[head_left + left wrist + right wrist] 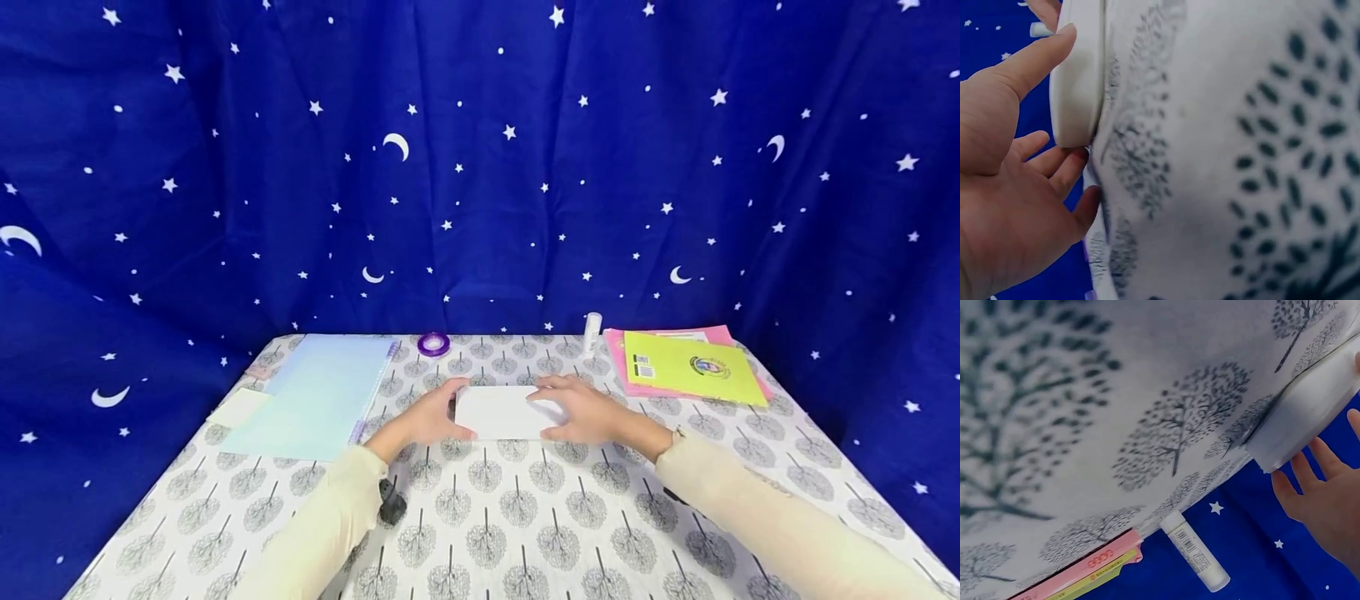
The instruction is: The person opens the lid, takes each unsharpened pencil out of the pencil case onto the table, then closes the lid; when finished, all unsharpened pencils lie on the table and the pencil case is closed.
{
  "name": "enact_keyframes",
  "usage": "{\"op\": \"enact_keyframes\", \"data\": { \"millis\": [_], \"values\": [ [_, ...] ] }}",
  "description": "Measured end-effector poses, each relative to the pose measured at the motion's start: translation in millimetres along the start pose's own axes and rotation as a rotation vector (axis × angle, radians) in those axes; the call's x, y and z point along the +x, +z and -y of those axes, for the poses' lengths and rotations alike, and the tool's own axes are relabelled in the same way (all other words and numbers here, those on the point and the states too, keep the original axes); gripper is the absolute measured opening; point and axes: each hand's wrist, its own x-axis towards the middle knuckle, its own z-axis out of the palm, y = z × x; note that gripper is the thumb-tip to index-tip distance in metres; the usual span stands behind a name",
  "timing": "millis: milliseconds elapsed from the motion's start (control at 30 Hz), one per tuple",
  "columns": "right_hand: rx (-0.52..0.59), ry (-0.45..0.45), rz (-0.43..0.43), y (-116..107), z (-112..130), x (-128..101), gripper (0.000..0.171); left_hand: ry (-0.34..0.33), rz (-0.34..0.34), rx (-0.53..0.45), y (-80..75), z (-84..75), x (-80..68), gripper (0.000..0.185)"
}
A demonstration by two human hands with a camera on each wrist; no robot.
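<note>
White box [495, 412]: mid-frame, on desk [517, 562] | grip: left hand [433, 414] and right hand [588, 411] curled round opposite ends, presumably for balance | tape [422, 345], tube [592, 335]: above it in frame, probably leaving working room

You've got a blue curtain [480, 225] across the top of the head cam & down both sides, in soft vert. folds, w/ white stars [174, 73], dots & crescent moons [401, 142]. Table [247, 517] fills ctr. to bottom; back edge is a bit below mid-frame. Its cloth [517, 475]: white w/ grey trees [558, 547]. Light's bright on it; curtain's darker far R. Your R wrist cam: curtain lower R, cloth upper L.
</note>
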Motion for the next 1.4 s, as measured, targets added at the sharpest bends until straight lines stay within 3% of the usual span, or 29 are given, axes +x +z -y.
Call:
{"op": "enact_keyframes", "data": {
  "millis": [200, 433, 700, 1067, 1400],
  "values": [
    [0.013, -0.01, 0.047, 3, 1, 5, 0.063, -0.04, 0.02, -0.071, 6.2, 11.6, 3.0, 0.108],
    [-0.001, -0.035, 0.037, 8, -1, 14, 0.062, -0.071, 0.026, -0.152, 3.9, 19.6, 3.8, 0.108],
    [-0.014, -0.013, 0.047, 8, 3, 22, 0.064, -0.084, 0.046, -0.184, 0.7, 21.1, 0.6, 0.108],
    [-0.011, -0.001, 0.019, 8, 2, 20, 0.064, -0.086, 0.058, -0.201, 6.2, 22.8, 8.2, 0.107],
    [-0.066, -0.06, -0.009, 14, 1, 18, 0.062, -0.106, 0.043, -0.21, 4.8, 22.0, 7.9, 0.106]
  ]
}}
